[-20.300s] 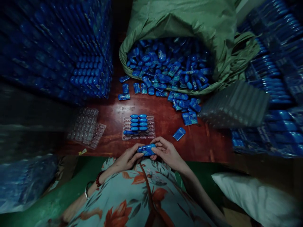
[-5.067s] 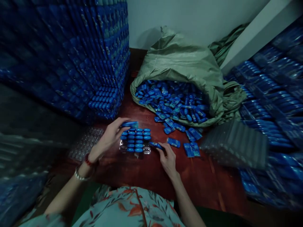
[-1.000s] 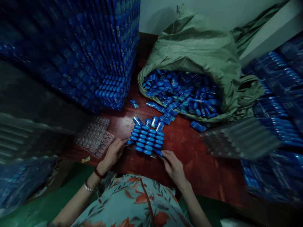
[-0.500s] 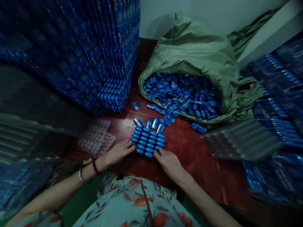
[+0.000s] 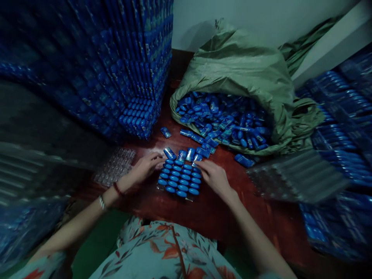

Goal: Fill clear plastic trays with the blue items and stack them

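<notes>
Rows of glossy blue oval pieces [image 5: 178, 178] lie in a block in front of me, with clear plastic showing along its near edges. My left hand [image 5: 149, 164] is at the block's far left corner, fingers drawn together; what lies between them is too dark to make out. At the far right corner is my right hand [image 5: 215, 176], its fingertips pinched beside a pale glint. I cannot tell whether that is clear plastic or a pack. Several small printed blue packs [image 5: 190, 154] lie just beyond the block.
A green woven sack [image 5: 232, 66] lies open at the back, spilling blue packs [image 5: 223, 116]. Tall stacks of blue packs [image 5: 145, 112] rise at left. Clear moulded trays [image 5: 114, 166] lie left, and another tray stack [image 5: 299, 174] right, on the red tabletop [image 5: 232, 209].
Both hands have moved from the block's near sides to its far corners. The block has shifted slightly toward me, and clear plastic now shows along its near edge.
</notes>
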`<state>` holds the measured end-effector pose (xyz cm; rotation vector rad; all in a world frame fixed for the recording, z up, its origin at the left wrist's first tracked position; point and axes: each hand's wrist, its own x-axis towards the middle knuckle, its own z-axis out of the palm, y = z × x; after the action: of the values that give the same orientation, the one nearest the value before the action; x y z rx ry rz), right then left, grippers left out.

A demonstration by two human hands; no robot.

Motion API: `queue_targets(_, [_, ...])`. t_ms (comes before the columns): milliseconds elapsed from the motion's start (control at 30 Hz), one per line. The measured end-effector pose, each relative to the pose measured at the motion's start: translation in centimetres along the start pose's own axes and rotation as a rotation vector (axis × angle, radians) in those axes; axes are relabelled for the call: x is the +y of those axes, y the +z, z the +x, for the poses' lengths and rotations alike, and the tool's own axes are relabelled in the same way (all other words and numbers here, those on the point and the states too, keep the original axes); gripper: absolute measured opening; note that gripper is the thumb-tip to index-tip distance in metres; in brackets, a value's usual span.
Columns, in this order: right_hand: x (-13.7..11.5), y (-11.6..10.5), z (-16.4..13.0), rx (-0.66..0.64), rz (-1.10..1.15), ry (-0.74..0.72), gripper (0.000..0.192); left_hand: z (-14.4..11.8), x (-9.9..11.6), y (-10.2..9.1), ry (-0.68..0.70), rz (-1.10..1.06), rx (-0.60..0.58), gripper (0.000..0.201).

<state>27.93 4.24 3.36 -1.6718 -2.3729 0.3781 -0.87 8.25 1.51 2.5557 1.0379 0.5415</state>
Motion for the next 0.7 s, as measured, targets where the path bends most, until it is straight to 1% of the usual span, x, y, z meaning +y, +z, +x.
queue_targets(33, [0.5,0.0,2.2,-0.034,-0.005,-0.024,0.030,1.9,-1.0,-0.2,0.048,0.015,-0.071,0.030])
queue_targets(100, [1.1,0.2,6.5,-0.163,-0.039,-0.110,0.028,5.6,-2.5,-0.1,0.146,0.037,-0.226,0.028])
queue_targets(167, [1.3,0.6,10.2,-0.315,-0.108,-0.164,0.035,8.3,-3.2,0.4,0.227,0.044,-0.352,0.030])
queue_targets(200, [1.3,0.9,11.5,-0.390,-0.124,-0.184,0.040,9.2,-3.4,0.8,0.249,0.042,-0.400,0.032])
queue_targets(267, [1.3,1.5,13.3,-0.502,-0.116,-0.211,0.045,10.0,-3.4,1.6,0.255,0.039,-0.457,0.036])
queue_targets(300, [1.3,1.9,13.8,-0.533,-0.102,-0.216,0.046,10.1,-3.4,2.0,0.245,0.044,-0.474,0.038])
queue_targets(367, [1.6,2.7,14.2,-0.549,-0.082,-0.204,0.046,9.7,-3.6,2.7,0.213,0.067,-0.500,0.041])
queue_targets(433, [2.0,3.4,14.0,-0.542,-0.072,-0.185,0.047,9.2,-4.1,3.0,0.166,0.100,-0.514,0.040])
queue_targets(500, [2.4,3.9,13.6,-0.487,-0.024,-0.178,0.046,8.8,-4.8,2.9,0.097,0.128,-0.490,0.034])
queue_targets(567, [2.6,4.0,12.8,-0.387,0.044,-0.176,0.041,8.4,-5.4,2.3,0.004,0.125,-0.400,0.027])
queue_targets(633, [2.6,3.7,11.5,-0.257,0.128,-0.156,0.032,7.6,-5.3,1.3,-0.087,0.050,-0.242,0.020])
queue_targets(700, [2.5,2.5,9.2,-0.085,0.248,-0.100,0.026,5.9,-4.4,-0.2,-0.167,-0.065,-0.012,0.016])
